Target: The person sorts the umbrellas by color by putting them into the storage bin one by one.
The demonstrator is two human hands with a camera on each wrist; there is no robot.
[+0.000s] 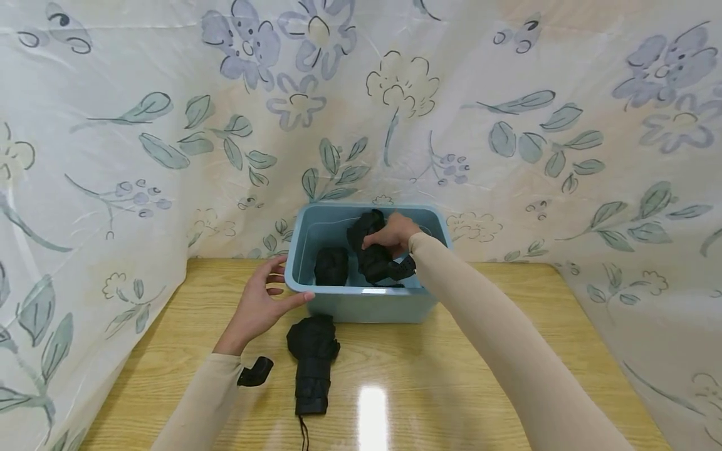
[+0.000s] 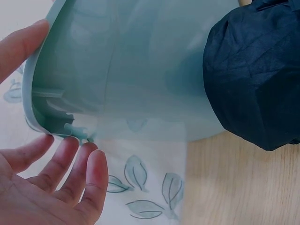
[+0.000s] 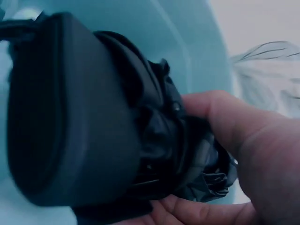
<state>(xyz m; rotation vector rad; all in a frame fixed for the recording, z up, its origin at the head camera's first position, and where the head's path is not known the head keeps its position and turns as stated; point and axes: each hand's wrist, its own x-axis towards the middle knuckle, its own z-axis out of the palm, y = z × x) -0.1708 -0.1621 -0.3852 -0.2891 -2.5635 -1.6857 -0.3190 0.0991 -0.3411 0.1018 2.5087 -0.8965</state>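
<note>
A light blue plastic bin [image 1: 366,307] stands against the patterned cloth. Inside it, my right hand [image 1: 395,232] grips a black folded umbrella [image 1: 366,228]; the right wrist view shows its smooth, flat-ended handle [image 3: 75,112] close to the camera and gathered fabric between thumb and fingers. Another black bundle, seemingly a folded umbrella [image 1: 331,266], lies in the bin's left part. My left hand [image 1: 265,307] spans the bin's front left corner, its thumb along the front rim and its relaxed fingers at the left side. In front lies a black folded umbrella [image 1: 313,366] with a wrist cord.
The wooden tabletop [image 1: 491,376] extends on both sides of the bin. Floral cloth [image 1: 361,113] hangs behind and along both sides. A small black device [image 1: 256,372] sits at the left wrist, above the tabletop.
</note>
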